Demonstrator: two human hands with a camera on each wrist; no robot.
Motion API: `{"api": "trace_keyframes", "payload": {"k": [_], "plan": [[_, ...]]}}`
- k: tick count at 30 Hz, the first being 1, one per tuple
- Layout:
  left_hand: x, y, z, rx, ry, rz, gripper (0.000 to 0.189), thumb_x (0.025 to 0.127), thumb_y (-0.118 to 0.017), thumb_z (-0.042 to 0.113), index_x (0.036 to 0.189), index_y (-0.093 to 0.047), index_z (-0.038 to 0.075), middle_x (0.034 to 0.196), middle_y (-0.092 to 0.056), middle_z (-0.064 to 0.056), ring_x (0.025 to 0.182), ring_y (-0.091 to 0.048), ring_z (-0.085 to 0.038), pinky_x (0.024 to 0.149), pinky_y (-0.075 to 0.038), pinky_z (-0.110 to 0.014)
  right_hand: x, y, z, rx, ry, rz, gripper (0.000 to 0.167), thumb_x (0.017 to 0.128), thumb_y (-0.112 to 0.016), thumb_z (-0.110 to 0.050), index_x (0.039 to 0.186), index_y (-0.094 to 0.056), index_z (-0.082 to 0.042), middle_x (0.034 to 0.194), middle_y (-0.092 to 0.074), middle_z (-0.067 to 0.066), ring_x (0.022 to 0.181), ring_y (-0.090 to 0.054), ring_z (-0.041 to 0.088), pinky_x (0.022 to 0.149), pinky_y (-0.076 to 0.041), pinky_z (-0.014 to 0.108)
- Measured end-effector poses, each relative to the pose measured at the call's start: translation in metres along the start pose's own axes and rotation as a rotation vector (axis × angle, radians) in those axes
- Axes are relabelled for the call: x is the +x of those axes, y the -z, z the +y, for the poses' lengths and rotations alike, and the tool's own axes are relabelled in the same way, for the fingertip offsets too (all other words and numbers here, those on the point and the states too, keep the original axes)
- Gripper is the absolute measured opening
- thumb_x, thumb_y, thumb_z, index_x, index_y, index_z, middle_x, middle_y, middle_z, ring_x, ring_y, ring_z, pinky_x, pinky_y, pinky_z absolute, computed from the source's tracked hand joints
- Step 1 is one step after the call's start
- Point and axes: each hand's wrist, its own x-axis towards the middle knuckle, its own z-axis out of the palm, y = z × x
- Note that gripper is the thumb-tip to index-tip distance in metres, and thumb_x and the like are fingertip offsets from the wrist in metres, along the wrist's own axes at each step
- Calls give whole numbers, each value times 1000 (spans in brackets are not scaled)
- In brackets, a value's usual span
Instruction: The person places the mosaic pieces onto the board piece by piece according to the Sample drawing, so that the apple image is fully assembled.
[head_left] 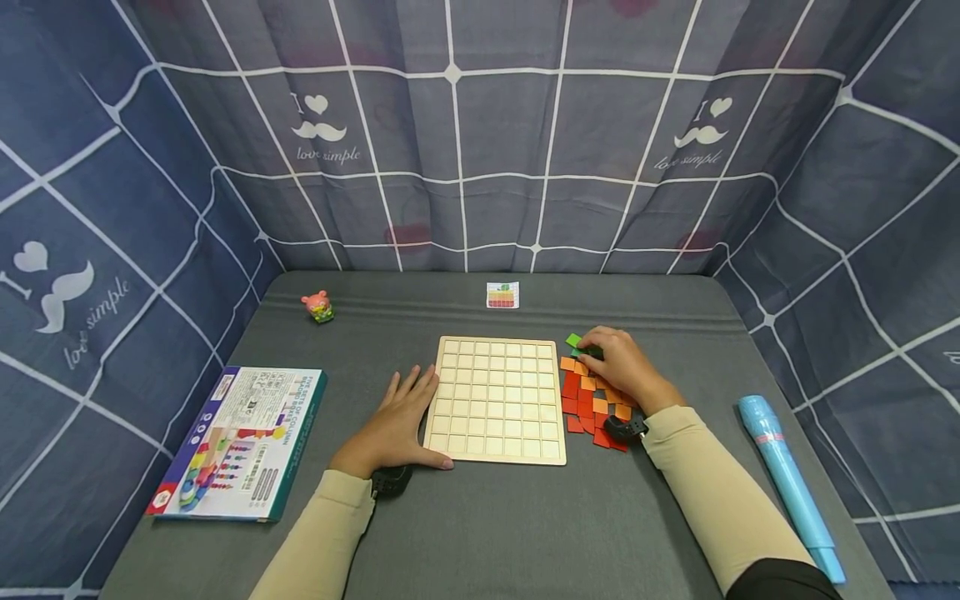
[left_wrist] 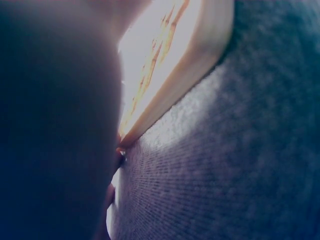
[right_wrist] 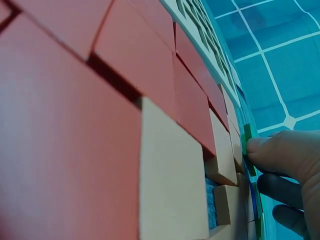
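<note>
Tiles (head_left: 586, 397) at the board's (head_left: 495, 400) three o'clock could scatter if right fingers (head_left: 602, 335) (can't tell if pinching) bump them; left fingers (head_left: 423, 389) lie spread.

The board (head_left: 495, 400) looks to me like pale, smooth wood, and the red and orange tiles (head_left: 586, 408) are smooth with a soft sheen, though I can't tell painted wood from plastic. My sleeves (head_left: 720, 479) are matt cloth, the grey table cover (head_left: 480, 533) is matt cloth too, its ribbed, rough weave showing close up at my left wrist, and the checked curtain (head_left: 498, 125) is creased cloth. The box (head_left: 247, 450) looks like smooth printed card, the blue cylinder (head_left: 789, 483) and little figurine (head_left: 319, 307) like shiny plastic.
</note>
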Motion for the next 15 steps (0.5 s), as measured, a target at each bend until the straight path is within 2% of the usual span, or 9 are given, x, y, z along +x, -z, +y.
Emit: {"api": "trace_keyframes", "payload": {"k": [15], "plan": [[-1,2,1,7,4,-7,151,62,-81,86,166,-18,-2,173,-12,-18,158,-5,-39,123,3,-61,2,-4,-7,15,16,66,18,92,-82,-3,110,-79,-1,116,-71,14,109,-68,35,96,-55,54]]}}
